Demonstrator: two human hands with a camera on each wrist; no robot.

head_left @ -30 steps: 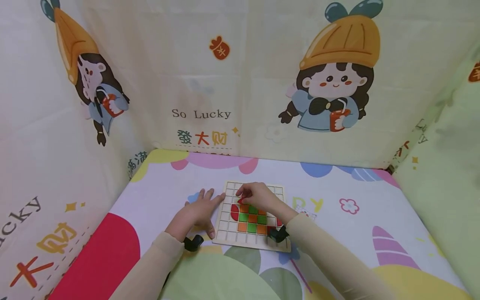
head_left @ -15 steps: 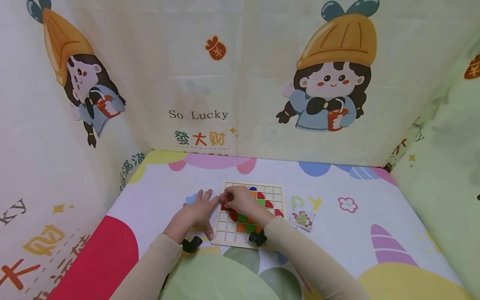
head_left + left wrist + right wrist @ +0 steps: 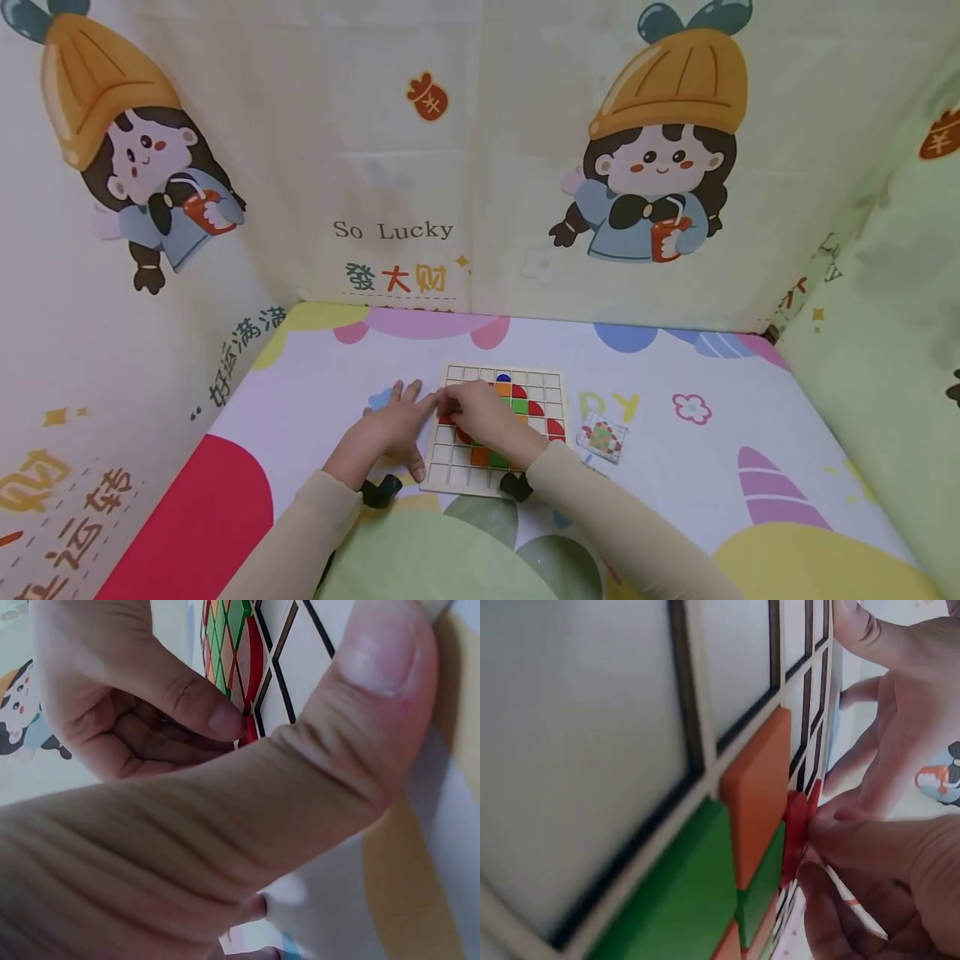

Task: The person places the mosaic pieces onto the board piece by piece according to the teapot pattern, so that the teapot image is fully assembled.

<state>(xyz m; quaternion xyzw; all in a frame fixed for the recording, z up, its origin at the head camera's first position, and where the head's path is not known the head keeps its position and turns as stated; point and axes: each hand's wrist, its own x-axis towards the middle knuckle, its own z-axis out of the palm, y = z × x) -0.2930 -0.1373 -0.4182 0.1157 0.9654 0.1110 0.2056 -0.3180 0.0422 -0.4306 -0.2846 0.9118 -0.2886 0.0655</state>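
A wooden grid board (image 3: 447, 477) lies on the table, holding orange tiles (image 3: 759, 791), green tiles (image 3: 679, 889) and red rounded pieces (image 3: 555, 427). A blue half-round piece (image 3: 503, 378) sits near its far edge. My left hand (image 3: 392, 432) rests with spread fingers along the board's left side, thumb near the front left corner. At the left column, my right hand (image 3: 483, 419) pinches a small red piece (image 3: 815, 793) between thumb and forefinger, low against the grid. In the left wrist view that red piece (image 3: 250, 729) shows just past the right thumb tip.
To the right of the board lies a small pattern card (image 3: 603, 437) with a coloured grid design. A printed cloth (image 3: 675, 483) covers the table. Patterned fabric walls (image 3: 510, 167) rise at the back and both sides.
My right hand has carried the red piece from the board's upper middle to its left edge, where it now barely moves. The left hand has stayed at the board's side.
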